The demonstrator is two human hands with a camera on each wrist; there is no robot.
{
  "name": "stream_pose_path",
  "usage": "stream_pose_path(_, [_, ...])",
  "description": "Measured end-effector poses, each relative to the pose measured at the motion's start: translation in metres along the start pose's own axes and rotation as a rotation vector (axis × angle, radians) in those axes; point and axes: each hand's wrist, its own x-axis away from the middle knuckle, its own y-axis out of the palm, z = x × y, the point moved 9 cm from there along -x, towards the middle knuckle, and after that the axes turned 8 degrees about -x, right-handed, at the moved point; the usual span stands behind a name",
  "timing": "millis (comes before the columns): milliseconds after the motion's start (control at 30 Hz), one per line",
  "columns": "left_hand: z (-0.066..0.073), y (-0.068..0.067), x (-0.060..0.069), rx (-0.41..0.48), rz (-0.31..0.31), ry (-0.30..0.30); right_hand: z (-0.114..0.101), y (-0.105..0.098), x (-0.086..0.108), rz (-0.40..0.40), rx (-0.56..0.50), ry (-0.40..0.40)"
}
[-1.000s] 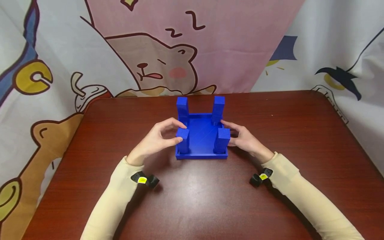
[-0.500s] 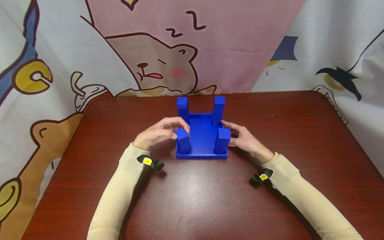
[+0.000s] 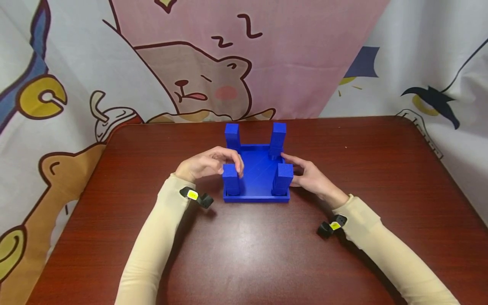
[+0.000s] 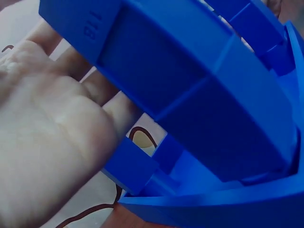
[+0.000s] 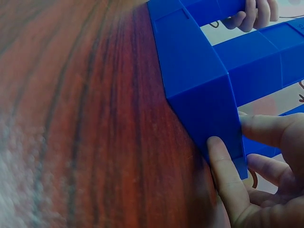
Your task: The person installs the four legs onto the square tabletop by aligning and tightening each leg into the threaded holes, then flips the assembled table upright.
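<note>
A blue square tray (image 3: 257, 198) with a raised rim lies on the table, an upright blue square leg at each corner. My left hand (image 3: 207, 164) grips the near-left leg (image 3: 231, 185) around its upper part, thumb on the left side and fingers behind and to the right. In the left wrist view, this leg (image 4: 204, 95) shows a number pressed into its side and a seam across it. My right hand (image 3: 313, 177) holds the tray's right side. In the right wrist view, one fingertip presses the outer wall (image 5: 204, 118) and another touches its edge.
The far-left leg (image 3: 232, 137), far-right leg (image 3: 278, 140) and near-right leg (image 3: 282, 178) stand up from the tray. Under it is a reddish-brown wooden table (image 3: 248, 250). A printed cartoon curtain (image 3: 297, 59) hangs behind the table's back edge.
My left hand has shifted right and slightly away, its fingers reaching further round the near-left leg. That leg turned askew midway and now stands squared again. The right hand and tray stay put.
</note>
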Motion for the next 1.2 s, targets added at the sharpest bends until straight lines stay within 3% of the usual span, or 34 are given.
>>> stream_pose_path(133, [0.005,0.001,0.006,-0.102,0.002,-0.018,0.000,0.000,0.001,0.002,-0.006,-0.002])
stream_pose_path(267, [0.012,-0.002,0.018,-0.235,0.037,-0.098,0.001,0.000,0.001,0.002,-0.014,0.009])
stream_pose_path(400, [0.022,-0.006,0.031,-0.390,0.140,-0.207,0.000,0.000,0.002,-0.006,-0.015,0.010])
stream_pose_path(533, [0.037,-0.001,0.038,-0.614,0.237,-0.260,-0.001,-0.001,0.002,-0.005,0.003,0.008])
stream_pose_path(633, [0.046,0.005,0.040,-0.790,0.290,-0.306,-0.002,-0.003,0.002,0.000,0.018,0.009])
stream_pose_path(767, [0.054,0.009,0.037,-0.920,0.386,-0.383,-0.001,-0.003,0.002,0.003,0.018,0.016])
stream_pose_path(867, [0.058,0.009,0.036,-0.971,0.469,-0.419,0.001,-0.002,0.001,0.000,0.005,0.012])
stream_pose_path(967, [0.060,0.008,0.036,-0.989,0.512,-0.438,0.002,-0.002,0.000,-0.002,-0.001,0.008])
stream_pose_path(1100, [0.060,0.007,0.036,-0.966,0.502,-0.446,0.001,-0.001,0.000,-0.007,0.006,0.006])
stream_pose_path(1200, [0.057,0.003,0.034,-0.944,0.450,-0.441,0.001,-0.001,0.000,-0.007,0.007,0.007])
